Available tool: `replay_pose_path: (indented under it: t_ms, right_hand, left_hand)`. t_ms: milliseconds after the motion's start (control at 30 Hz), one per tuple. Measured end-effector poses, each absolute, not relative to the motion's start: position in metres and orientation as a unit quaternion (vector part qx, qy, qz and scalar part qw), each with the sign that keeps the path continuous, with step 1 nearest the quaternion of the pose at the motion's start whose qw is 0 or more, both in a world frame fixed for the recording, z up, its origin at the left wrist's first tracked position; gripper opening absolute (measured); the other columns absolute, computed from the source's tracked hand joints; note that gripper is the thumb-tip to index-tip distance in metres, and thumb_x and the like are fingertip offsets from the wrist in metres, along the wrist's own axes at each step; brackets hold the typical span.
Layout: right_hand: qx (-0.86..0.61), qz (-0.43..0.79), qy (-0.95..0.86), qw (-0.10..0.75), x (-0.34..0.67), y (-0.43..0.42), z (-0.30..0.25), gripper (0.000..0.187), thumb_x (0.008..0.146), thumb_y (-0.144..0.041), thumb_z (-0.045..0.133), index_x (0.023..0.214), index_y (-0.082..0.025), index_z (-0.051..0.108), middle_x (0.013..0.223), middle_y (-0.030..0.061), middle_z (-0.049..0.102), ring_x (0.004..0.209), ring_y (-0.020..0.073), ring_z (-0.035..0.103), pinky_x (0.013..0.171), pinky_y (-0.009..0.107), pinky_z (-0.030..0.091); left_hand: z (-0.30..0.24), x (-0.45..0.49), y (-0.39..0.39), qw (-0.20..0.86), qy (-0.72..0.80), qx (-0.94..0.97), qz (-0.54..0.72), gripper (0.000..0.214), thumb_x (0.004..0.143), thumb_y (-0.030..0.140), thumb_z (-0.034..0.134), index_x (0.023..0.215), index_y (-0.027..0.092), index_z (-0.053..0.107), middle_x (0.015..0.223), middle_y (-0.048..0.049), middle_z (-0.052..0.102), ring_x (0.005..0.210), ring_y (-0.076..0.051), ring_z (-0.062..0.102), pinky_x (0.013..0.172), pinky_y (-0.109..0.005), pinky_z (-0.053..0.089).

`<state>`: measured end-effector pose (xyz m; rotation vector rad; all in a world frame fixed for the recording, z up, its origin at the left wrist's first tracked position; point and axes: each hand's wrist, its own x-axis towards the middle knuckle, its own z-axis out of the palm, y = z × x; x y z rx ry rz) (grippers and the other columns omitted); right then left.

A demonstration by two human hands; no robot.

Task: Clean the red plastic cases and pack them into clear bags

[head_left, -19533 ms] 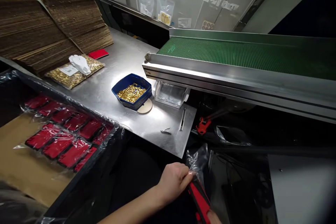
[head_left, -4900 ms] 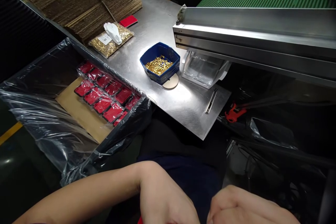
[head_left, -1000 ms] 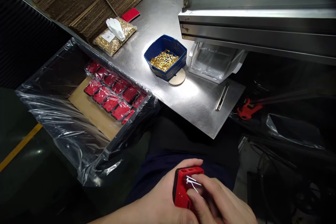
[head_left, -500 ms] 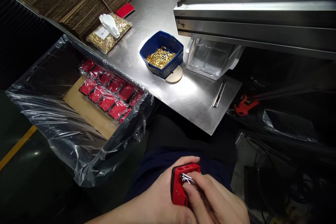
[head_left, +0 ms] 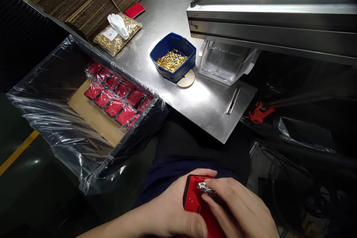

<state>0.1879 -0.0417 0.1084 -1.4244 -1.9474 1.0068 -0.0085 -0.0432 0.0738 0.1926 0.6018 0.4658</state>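
Observation:
Over my lap, my left hand (head_left: 170,212) is wrapped round a small red plastic part (head_left: 193,200). My right hand (head_left: 242,212) rests on top of that part, its fingers pinched on small metal tweezers (head_left: 204,187) pressed against the part's upper face. On the steel table stands a blue tub (head_left: 164,50) with several small gold pieces (head_left: 171,60) in it, well above both hands.
A plastic-lined black crate (head_left: 50,119) at left holds bagged red parts (head_left: 117,95) on cardboard. A bag of gold pieces (head_left: 115,39) with a white glove on it lies by stacked cardboard. A clear container (head_left: 225,65) sits under the conveyor frame (head_left: 264,11). A metal tool (head_left: 232,99) lies near the table edge.
My right hand has slid further over the red part, covering more of the tweezers. The view has shifted slightly; the table items have not moved.

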Motion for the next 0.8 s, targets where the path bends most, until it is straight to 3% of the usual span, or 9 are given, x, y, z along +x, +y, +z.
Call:
replay_pose_path:
  t_ms: [167,333,533,700,800]
  right_hand:
    - [-0.470,0.365,-0.764,0.250,0.192,-0.036,0.102,0.024,0.106,-0.021,0.048,0.123,-0.019,0.065,0.098,0.0071,0.076,0.086,0.0197,0.074,0.075,0.032,0.061]
    - [-0.398,0.328,-0.821,0.245,0.203,-0.027,0.101,0.029,0.102,-0.017,0.054,0.130,-0.014,0.061,0.104,0.0114,0.079,0.093,0.0219,0.077,0.083,0.031,0.065]
    - [-0.402,0.309,-0.825,0.251,0.201,-0.024,0.100,0.026,0.101,-0.014,0.056,0.127,-0.012,0.061,0.102,0.0148,0.080,0.089,0.0231,0.079,0.082,0.032,0.067]
    - [-0.393,0.338,-0.821,0.239,0.203,-0.027,0.098,0.033,0.101,-0.013,0.057,0.134,-0.009,0.058,0.111,0.0180,0.077,0.100,0.0249,0.076,0.085,0.035,0.067]
    - [-0.395,0.306,-0.828,0.254,0.200,-0.024,0.099,0.032,0.098,-0.011,0.060,0.130,-0.008,0.060,0.105,0.0174,0.078,0.093,0.0247,0.078,0.079,0.034,0.067]
  left_hand:
    - [0.073,-0.009,-0.043,0.929,0.272,0.090,0.232,0.106,0.066,0.055,0.095,0.150,0.022,0.040,0.147,-0.0185,0.058,0.137,-0.038,0.057,0.118,-0.057,0.037]
    - [0.074,-0.010,-0.039,0.928,0.266,0.125,0.229,0.100,0.068,0.058,0.092,0.148,0.022,0.045,0.141,-0.0181,0.063,0.132,-0.037,0.061,0.114,-0.055,0.042]
    - [0.074,-0.007,-0.023,0.938,0.211,0.156,0.227,0.100,0.075,0.062,0.086,0.154,0.021,0.042,0.136,-0.0177,0.065,0.127,-0.036,0.064,0.114,-0.056,0.042]
    - [0.074,-0.005,-0.019,0.943,0.191,0.151,0.225,0.097,0.077,0.060,0.085,0.154,0.020,0.042,0.132,-0.0171,0.067,0.127,-0.036,0.063,0.111,-0.053,0.045]
    - [0.074,-0.005,-0.019,0.943,0.194,0.144,0.227,0.095,0.077,0.059,0.086,0.152,0.019,0.045,0.130,-0.0162,0.068,0.125,-0.035,0.064,0.110,-0.051,0.046]
